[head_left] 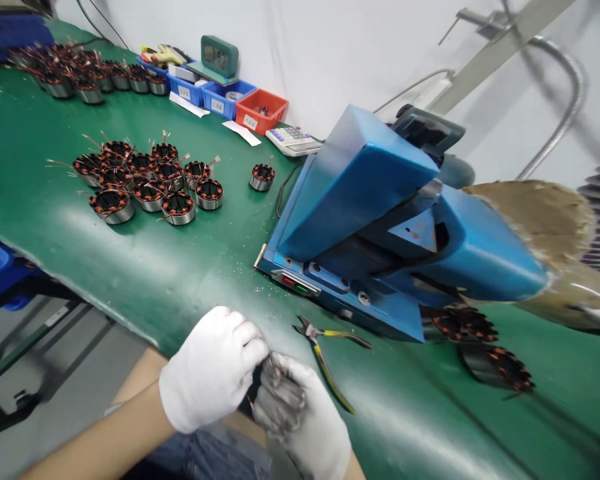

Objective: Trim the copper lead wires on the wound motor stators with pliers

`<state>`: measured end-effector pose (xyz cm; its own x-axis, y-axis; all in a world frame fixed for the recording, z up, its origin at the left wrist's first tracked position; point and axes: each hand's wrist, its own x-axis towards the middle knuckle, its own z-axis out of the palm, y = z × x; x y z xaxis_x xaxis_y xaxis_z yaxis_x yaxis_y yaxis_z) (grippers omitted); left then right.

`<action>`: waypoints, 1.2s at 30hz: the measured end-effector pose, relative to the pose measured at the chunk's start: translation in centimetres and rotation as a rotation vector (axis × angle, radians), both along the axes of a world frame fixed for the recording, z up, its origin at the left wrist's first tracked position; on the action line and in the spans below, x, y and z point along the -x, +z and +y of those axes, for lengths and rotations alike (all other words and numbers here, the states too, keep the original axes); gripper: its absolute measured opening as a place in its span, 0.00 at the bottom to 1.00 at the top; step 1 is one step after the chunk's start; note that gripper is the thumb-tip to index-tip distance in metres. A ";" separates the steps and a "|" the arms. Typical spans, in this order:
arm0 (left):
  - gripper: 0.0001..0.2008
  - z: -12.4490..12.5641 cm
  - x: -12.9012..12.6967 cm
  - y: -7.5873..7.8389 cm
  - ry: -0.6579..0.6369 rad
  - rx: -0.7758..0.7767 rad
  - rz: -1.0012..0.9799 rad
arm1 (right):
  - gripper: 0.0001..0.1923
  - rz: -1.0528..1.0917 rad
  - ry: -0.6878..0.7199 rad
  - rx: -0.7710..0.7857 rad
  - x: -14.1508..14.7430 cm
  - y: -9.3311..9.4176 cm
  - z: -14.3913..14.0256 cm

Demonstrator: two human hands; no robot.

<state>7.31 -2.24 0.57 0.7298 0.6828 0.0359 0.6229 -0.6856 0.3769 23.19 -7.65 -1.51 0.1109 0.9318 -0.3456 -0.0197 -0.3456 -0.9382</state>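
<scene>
A green-topped workbench (145,267) fills the view. At its near edge, about 6 o'clock, the white-gloved left hand (211,368) and grimy white-gloved right hand (300,417) press together, fingers curled around a small dark part (257,387) mostly hidden between them. Yellow-handled pliers (326,353) lie just beside, toward 3 o'clock. A blue machine (380,220) stands beyond at 1 o'clock; copper-wound stator rings (150,177) cluster at 11 o'clock.

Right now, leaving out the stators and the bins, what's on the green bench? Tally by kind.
Pliers: 1
Calculator: 1
Digital clock: 1
Blue machine: 1
Paper slips: 2
Total: 6
Tools inside the bins are not counted.
</scene>
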 end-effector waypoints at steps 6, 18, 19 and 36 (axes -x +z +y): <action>0.06 -0.1 0.1 0.1 0.007 -0.014 -0.052 | 0.03 -0.472 0.337 -0.179 -2.0 1.0 1.5; 0.07 -0.4 -0.6 0.0 0.105 -0.024 -0.037 | 0.18 -0.014 -0.005 -0.110 0.2 0.6 0.4; 0.08 -0.7 -0.6 0.1 0.172 -0.031 -0.054 | 0.18 0.039 -0.072 -0.104 -0.2 0.8 0.2; 0.08 -1.5 0.4 0.5 0.232 0.029 0.013 | 0.08 0.019 -0.153 0.175 2.4 0.8 1.0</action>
<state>6.95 -3.71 1.09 0.5531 0.8331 0.0051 0.7676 -0.5120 0.3855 20.77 -6.66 -0.72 0.2380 0.8301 -0.5042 -0.1017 -0.4950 -0.8629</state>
